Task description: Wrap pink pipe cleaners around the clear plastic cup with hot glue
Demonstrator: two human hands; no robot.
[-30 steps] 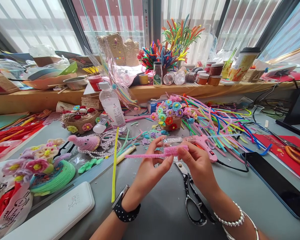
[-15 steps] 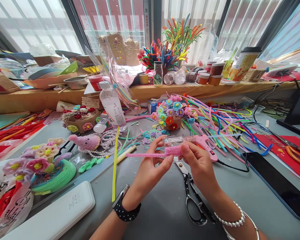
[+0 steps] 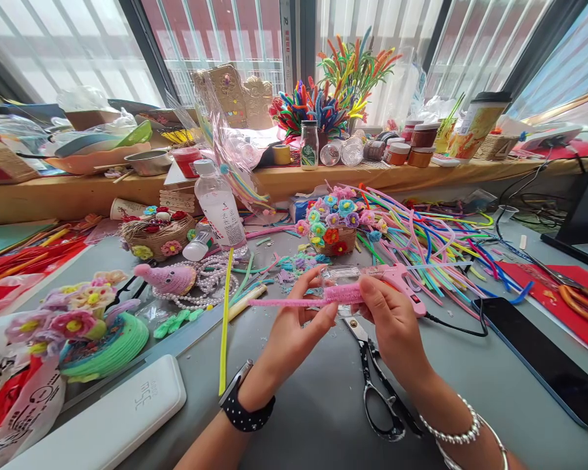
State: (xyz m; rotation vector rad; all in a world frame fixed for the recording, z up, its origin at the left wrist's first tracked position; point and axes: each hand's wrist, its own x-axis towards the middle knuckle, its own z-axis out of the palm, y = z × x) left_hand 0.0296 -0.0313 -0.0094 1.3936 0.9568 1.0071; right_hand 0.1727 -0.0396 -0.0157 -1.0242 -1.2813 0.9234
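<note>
A pink fuzzy stem (image 3: 287,303) is wound into a thick coil (image 3: 342,294) at its right part, with a straight tail reaching left. My left hand (image 3: 298,326), with a black dotted watch band at the wrist, pinches the stem where tail and coil meet. The coil's right end sits between the thumb and fingers of my right hand (image 3: 392,320), which has silver bracelets at the wrist. Just behind my hands lies a pink glue gun (image 3: 402,287). Black-handled scissors (image 3: 383,391) rest on the grey table (image 3: 313,411) below my right hand.
A yellow stem (image 3: 225,326) and a white power bank (image 3: 122,411) lie left; a phone (image 3: 539,359) lies right. Behind are a bottle (image 3: 220,209), a flower basket (image 3: 337,238) and a heap of coloured stems (image 3: 421,228). Orange-handled scissors (image 3: 583,303) lie far right.
My right thumb and fingers have shifted slightly right along the coil, so more of its right end shows. My left hand has barely moved.
</note>
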